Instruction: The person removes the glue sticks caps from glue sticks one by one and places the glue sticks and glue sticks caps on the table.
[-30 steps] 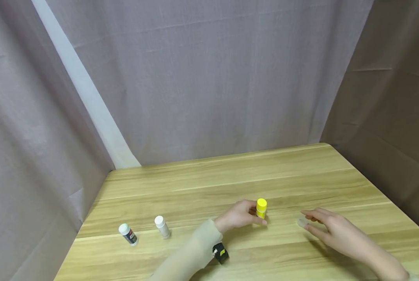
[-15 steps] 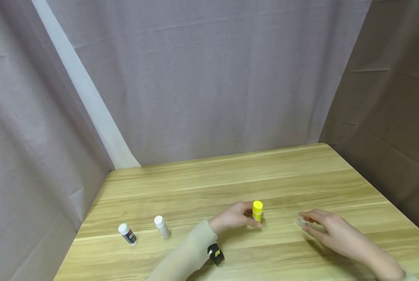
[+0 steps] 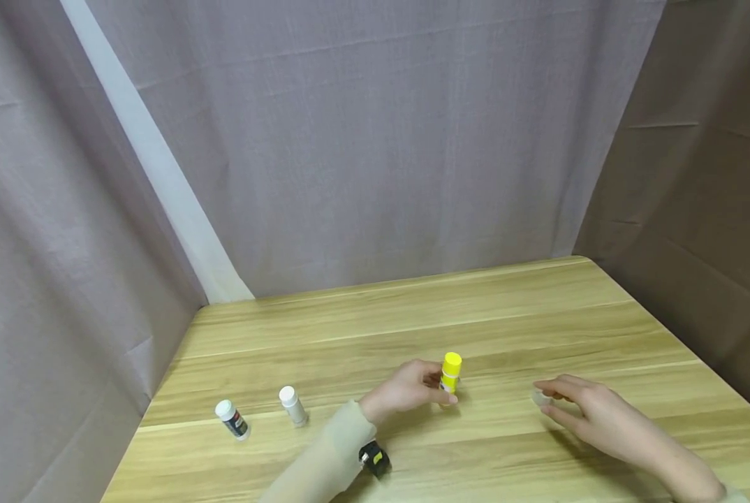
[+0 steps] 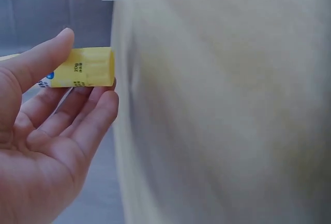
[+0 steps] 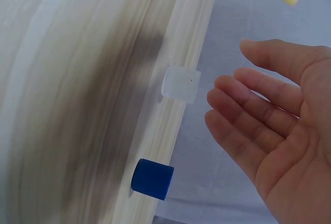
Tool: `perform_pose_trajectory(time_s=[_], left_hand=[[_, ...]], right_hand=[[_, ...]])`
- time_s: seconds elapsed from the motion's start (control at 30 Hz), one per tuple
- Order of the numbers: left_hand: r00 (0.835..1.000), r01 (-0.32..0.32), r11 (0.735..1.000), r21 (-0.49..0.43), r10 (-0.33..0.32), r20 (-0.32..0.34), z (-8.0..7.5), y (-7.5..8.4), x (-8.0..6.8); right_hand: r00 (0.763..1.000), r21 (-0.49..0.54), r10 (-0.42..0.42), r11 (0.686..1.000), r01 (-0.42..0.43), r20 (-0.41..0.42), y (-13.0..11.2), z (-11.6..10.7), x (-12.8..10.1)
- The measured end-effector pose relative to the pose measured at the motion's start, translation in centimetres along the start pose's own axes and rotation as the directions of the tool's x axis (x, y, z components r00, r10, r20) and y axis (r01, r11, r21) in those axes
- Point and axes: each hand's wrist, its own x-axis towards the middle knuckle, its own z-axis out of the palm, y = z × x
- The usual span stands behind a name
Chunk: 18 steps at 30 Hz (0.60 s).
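Observation:
My left hand (image 3: 406, 388) holds a yellow glue stick (image 3: 451, 368) roughly upright, its yellow end on top, close over the table. The left wrist view shows the thumb on one side of the glue stick (image 4: 88, 67) and the fingers beneath it. To the right, my right hand (image 3: 585, 412) hovers with thumb and fingers spread apart and nothing between them. Just off its fingertips, a translucent white cap (image 5: 181, 84) stands on the table. A dark blue cap (image 5: 152, 179) stands beside that one; in the head view my right hand hides it.
Two more glue sticks stand at the left of the wooden table (image 3: 362, 321): one white (image 3: 293, 406), one with a white cap and dark label (image 3: 232, 420). Grey curtains (image 3: 375, 140) hang behind the table. A black camera (image 3: 375, 459) sits on my left wrist.
My left hand has shifted left with the yellow glue stick, away from the right hand. The right hand stays almost in place by the white cap.

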Motion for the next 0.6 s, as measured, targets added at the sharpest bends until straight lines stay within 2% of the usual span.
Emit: perform_pose_trajectory(time_s=[0.13, 0.23, 0.33, 0.47, 0.6], left_hand=[[0.995, -0.049, 0.999, -0.001, 0.049, -0.086, -1.3, 0.9, -0.5], [0.983, -0.092, 0.996, 0.015, 0.093, -0.158, -2.6, 1.8, -1.1], [0.971, -0.100, 0.994, 0.044, 0.107, -0.214, -3.7, 2.7, -1.7], [0.966, -0.082, 0.994, 0.067, 0.095, -0.241, -4.5, 3.3, -2.5], [0.965, -0.101, 0.991, 0.084, 0.118, -0.233, -4.8, 3.4, -3.0]], right_hand=[[1.000, 0.010, -0.011, 1.000, 0.011, 0.001, -0.1, -0.1, 0.0], [1.000, 0.029, 0.001, 1.000, -0.001, 0.024, -0.1, 0.0, 0.0], [0.999, 0.036, 0.019, 0.999, -0.021, 0.038, -0.2, 0.0, 0.0], [0.999, 0.041, 0.030, 0.999, -0.032, 0.045, -0.5, 0.0, 0.1], [0.999, 0.043, 0.012, 0.999, -0.014, 0.036, -0.8, 0.2, 0.3]])
